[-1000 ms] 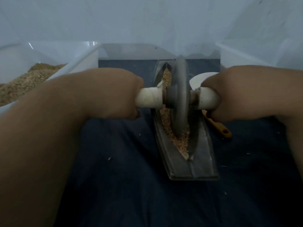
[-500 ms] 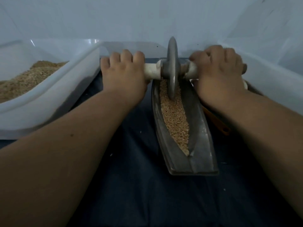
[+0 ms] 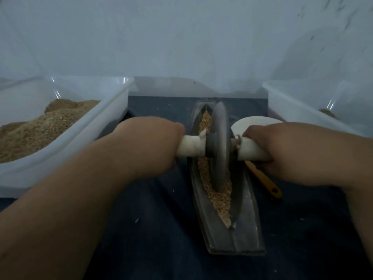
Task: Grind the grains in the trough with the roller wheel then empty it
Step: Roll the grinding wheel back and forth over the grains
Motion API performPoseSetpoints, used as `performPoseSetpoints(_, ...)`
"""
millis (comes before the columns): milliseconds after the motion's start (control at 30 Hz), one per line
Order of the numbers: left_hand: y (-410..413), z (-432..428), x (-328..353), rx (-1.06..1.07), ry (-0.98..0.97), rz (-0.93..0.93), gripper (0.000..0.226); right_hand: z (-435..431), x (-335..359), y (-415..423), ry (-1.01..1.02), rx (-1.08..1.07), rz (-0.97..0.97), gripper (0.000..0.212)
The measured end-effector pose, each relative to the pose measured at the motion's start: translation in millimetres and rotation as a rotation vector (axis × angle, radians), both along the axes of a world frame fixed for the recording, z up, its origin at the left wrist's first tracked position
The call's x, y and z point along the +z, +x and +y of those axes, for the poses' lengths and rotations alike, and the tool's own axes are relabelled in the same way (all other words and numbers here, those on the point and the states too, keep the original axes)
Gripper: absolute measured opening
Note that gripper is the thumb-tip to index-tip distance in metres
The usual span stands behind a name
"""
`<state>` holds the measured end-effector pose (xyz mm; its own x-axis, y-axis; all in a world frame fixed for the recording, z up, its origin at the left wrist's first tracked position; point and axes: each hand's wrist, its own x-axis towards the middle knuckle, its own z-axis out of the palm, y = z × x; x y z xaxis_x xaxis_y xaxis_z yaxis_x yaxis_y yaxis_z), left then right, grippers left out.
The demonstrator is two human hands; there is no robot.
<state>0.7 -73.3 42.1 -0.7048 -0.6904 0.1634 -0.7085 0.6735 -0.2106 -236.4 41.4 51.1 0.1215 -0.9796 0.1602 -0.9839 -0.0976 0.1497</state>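
Since half a second ago, both hands are drawing the roller wheel point(image 3: 220, 146) back from the trough's point(image 3: 244, 235) twelve o'clock end to its middle. Left hand point(image 3: 149, 142) is gripping the white left handle point(image 3: 191, 147); right hand point(image 3: 268, 146) is gripping the right handle point(image 3: 252, 151), each closed round it. Wheel is standing upright in the grains point(image 3: 221, 197) lying along the groove. Judgement: wheel is appearing heavy and rigid, trough stiff and smooth-sided. Even pressure on both handles is guarding against tipping. For emptying, the trough's flat six o'clock end is offering the soundest hold.
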Motion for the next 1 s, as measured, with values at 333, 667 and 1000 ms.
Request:
performPoseSetpoints(333, -27.9, -27.3, -31.7, 0.175, -0.337, 0.351, 0.022, -56.6, -42.7, 2.0, -0.581, -0.168, -0.034, 0.049)
performPoseSetpoints(667, -29.1, -29.5, -25.0, 0.131, -0.274, 0.289, 0.021, -46.5, -25.2, 1.9, -0.340, -0.178, 0.076, 0.033)
performPoseSetpoints(1000, -2.6, -4.8, 2.1, -0.010, 0.003, 0.041, 0.022, -4.0, -1.2, 3.2, 0.006, -0.058, -0.059, 0.020)
